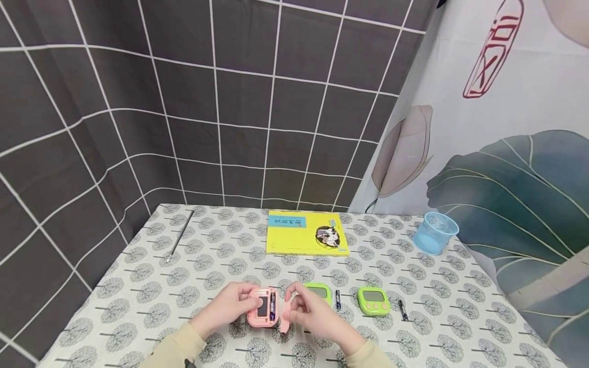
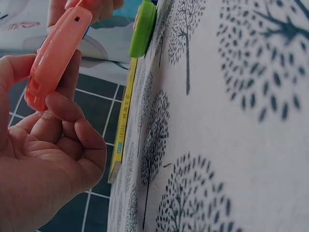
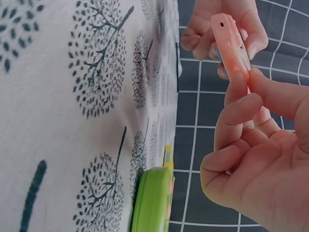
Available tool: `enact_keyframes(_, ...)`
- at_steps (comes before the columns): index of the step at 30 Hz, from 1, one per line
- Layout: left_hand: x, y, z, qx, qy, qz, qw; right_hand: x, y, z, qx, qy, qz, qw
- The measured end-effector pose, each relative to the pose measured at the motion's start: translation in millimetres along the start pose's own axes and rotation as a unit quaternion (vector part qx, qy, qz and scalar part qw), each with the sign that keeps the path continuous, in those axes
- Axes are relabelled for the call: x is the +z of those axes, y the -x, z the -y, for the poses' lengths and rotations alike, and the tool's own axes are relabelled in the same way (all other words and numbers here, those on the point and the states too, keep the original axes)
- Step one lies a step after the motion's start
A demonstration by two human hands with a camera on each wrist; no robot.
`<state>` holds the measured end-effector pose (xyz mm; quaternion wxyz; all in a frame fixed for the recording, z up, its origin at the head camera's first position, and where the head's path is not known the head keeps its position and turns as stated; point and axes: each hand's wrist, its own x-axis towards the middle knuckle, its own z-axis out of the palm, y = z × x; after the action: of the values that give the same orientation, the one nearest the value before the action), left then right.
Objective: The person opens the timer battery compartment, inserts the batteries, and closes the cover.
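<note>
My left hand [image 1: 230, 306] grips a pink digital timer [image 1: 262, 321] with its back side up, the thumb lying over the back. The battery compartment stands uncovered, and a dark battery [image 1: 272, 305] lies in it. Just to the right, my right hand [image 1: 317, 318] pinches a small pink cover [image 1: 286, 321] between thumb and fingers. In the left wrist view the timer [image 2: 60, 58] is seen edge-on, held up off the cloth. A green timer [image 1: 318, 289] lies partly hidden behind the right hand.
Right of the hands lie a loose battery [image 1: 338, 300], a second green timer [image 1: 374, 300] and another battery [image 1: 403, 310]. Farther back are a yellow book [image 1: 294, 240], a thin metal rod [image 1: 181, 232] and a blue translucent basket [image 1: 430, 240]. A tree-patterned cloth [image 1: 184, 294] covers the table.
</note>
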<state>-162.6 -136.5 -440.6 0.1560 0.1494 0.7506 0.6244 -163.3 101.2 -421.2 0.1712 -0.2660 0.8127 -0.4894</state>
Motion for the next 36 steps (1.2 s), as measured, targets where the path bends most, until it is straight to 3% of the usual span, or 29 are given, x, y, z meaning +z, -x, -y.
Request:
enact_keyframes(18, 4.2, -0.8, 0.3, -0.007, -0.002, 0.0, 1.0, 1.6, -5.5, 1.3, -0.008, -0.01, -0.037, 0.9992)
enact_keyframes(29, 5.2, -1.0, -2.0, -0.016, -0.009, -0.002, 0.9998, 2.0, -5.9, 2.7, 0.005, -0.078, -0.029, 0.9965)
enact_keyframes(36, 6.8, -0.5, -1.4, -0.01, -0.003, 0.006, 0.9999, 5.0, -6.9, -0.2, 0.01, -0.058, -0.049, 0.9971)
